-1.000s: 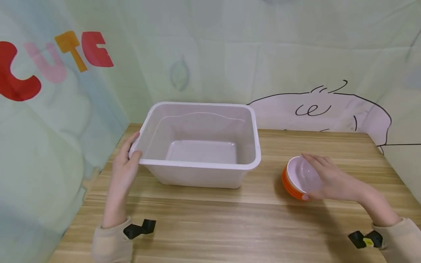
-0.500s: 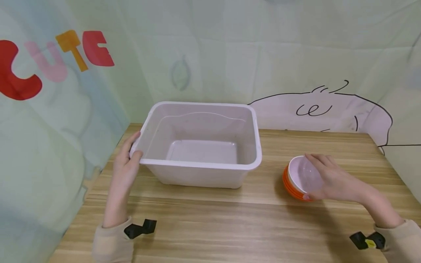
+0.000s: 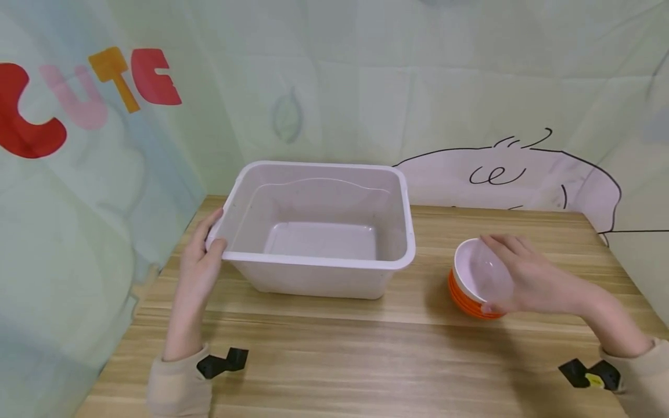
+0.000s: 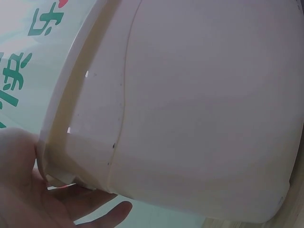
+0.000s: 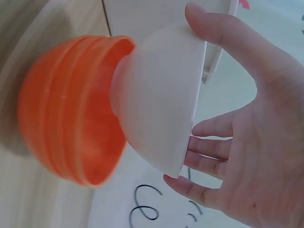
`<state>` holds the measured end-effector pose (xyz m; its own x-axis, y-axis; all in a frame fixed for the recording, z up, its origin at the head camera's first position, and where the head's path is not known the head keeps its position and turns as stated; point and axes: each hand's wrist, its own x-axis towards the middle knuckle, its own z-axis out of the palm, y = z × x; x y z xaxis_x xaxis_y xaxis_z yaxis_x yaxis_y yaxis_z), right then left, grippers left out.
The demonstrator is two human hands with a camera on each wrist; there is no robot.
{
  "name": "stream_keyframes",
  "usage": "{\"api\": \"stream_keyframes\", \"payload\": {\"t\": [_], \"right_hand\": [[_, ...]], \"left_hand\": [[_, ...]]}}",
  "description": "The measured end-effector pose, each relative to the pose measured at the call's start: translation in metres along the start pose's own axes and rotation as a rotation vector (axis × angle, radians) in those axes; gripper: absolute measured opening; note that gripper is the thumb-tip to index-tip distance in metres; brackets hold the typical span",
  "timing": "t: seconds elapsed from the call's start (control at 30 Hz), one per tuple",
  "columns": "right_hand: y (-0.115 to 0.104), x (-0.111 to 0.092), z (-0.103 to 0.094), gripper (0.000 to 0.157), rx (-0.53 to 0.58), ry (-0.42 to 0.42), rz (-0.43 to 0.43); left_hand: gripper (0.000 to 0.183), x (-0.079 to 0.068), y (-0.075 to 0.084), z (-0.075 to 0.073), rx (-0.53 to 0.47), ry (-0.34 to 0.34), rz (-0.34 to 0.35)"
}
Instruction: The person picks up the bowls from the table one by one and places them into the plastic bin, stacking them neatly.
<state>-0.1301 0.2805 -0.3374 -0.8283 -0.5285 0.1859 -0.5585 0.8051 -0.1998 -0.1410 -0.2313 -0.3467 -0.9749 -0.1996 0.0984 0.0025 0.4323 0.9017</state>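
Observation:
At the left front corner of a white plastic tub (image 3: 324, 278), my left hand (image 3: 201, 258) grips the rim. The left wrist view shows the thumb side at the tub's lip and fingers curled beneath it. My right hand (image 3: 533, 278) holds a white bowl (image 5: 156, 99) by its rim, thumb on one side and fingertips on the other. Below that bowl sits a nested stack of orange bowls (image 5: 71, 109) on the table. In the right wrist view the white bowl is partly lifted out, its base still within the mouth of the top orange one.
The wooden table (image 3: 334, 354) carries the tub at centre left and the bowls on the right. A printed cloth (image 3: 334, 104) hangs right behind the table and along its left side. The tub's inside holds nothing visible.
The white bowl has risen slightly from the orange stack, with my right hand moving up along with it. My left hand and the tub stay where they were.

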Motion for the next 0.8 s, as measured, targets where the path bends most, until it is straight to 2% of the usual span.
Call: {"api": "stream_keyframes", "payload": {"t": [0.23, 0.6, 0.8], "right_hand": [[-0.012, 0.014, -0.024, 0.113, 0.03, -0.109, 0.051], [-0.031, 0.042, -0.055, 0.116, 0.037, -0.227, 0.096], [-0.037, 0.059, -0.068, 0.116, 0.015, -0.243, 0.041]], "left_hand": [[0.055, 0.001, 0.0, 0.0, 0.016, 0.005, 0.005], [0.055, 0.001, -0.001, 0.0, 0.018, 0.006, 0.011], [0.056, 0.0, -0.001, 0.0, 0.012, 0.016, 0.002]]}}
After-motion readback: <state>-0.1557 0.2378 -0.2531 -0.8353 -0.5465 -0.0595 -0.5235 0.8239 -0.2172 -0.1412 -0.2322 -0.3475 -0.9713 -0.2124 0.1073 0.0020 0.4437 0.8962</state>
